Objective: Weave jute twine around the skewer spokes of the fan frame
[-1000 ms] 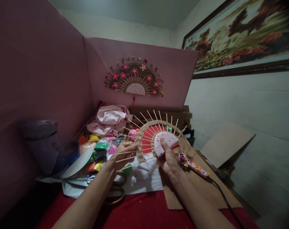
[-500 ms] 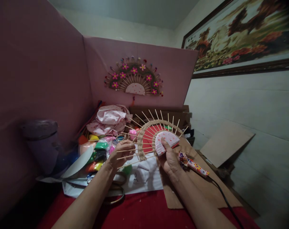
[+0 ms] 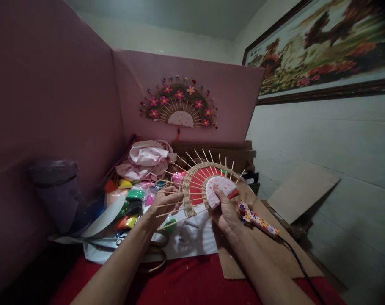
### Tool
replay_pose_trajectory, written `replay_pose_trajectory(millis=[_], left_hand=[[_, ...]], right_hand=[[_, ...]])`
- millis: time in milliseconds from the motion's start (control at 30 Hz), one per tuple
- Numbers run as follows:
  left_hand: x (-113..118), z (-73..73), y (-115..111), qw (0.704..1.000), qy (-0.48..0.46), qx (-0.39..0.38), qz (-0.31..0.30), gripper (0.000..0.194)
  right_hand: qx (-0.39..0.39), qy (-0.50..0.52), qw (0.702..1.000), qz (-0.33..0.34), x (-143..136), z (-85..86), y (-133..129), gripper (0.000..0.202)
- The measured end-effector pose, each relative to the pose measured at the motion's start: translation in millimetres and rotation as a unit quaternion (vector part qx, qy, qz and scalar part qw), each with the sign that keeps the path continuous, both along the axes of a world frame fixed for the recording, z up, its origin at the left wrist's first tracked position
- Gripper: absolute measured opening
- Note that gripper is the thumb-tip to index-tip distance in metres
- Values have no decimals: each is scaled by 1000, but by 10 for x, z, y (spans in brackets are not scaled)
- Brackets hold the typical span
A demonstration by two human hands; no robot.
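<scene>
A: Qk q: what did the hands hold?
B: A half-round fan frame (image 3: 195, 180): red centre, woven tan band, thin pale sticks poking out past the rim. It was held up in mid-air, tilted, approx. over the join b/w a white sheet (image 3: 199, 243) & brown cardboard (image 3: 268, 250).

A: R hand (image 3: 227, 214) grip?
B: Clamped on the frame's inner end; thumb on top, pressed to a white half-round pad w/ reddish dots (image 3: 221, 190), other fingers mostly hidden underneath.

A: And L hand (image 3: 167, 203)?
B: At the frame's L edge, fingers bent amongst the stick ends, close to the woven band. Couldn't tell if they were pinched shut on a stick.

A: Other stuff nearby?
B: R side: flower-print tool (image 3: 259, 222) w/ a black cord, lying on the cardboard. L side: scissors (image 3: 156, 266), partly behind the L forearm, plus a pile of multicol. packets (image 3: 135, 194). Behind those, a crumpled pink dotted cloth (image 3: 148, 157). Red cloth (image 3: 195, 281) covered the table's near edge.

A: Bkgd?
B: Pink panel (image 3: 233, 101) w/ a decorated fan (image 3: 181, 118) on it, pink flowers & coloured tips; framed pic (image 3: 322, 55) on the wall, upper R.
</scene>
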State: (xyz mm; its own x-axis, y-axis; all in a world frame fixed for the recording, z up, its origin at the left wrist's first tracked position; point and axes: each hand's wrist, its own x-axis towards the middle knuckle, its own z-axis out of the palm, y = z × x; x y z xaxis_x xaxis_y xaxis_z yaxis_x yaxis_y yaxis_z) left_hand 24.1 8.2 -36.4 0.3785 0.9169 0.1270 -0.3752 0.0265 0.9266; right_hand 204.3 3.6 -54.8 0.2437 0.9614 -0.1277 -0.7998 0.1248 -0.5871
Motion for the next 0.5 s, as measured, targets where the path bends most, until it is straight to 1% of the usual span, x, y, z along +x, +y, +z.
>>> replay_pose_trajectory(millis=[133,300,467,500], left_hand=[[0,27,-8,1000,4,-12,5,21],[-59,66,-22,999,14,-39,-19,21],[-84,17,17,998,2,-59,-30,20],[-81,1,30,998,4,-56,-20,21]], right_hand=[[-3,-8,1000,14,-1,10,-9,29],[-2,16,1000,-4,-8,43,-14,31],[-2,20,1000,-9,3,48,-10,32],[-2,19,1000,-6,3,49,-11,32]])
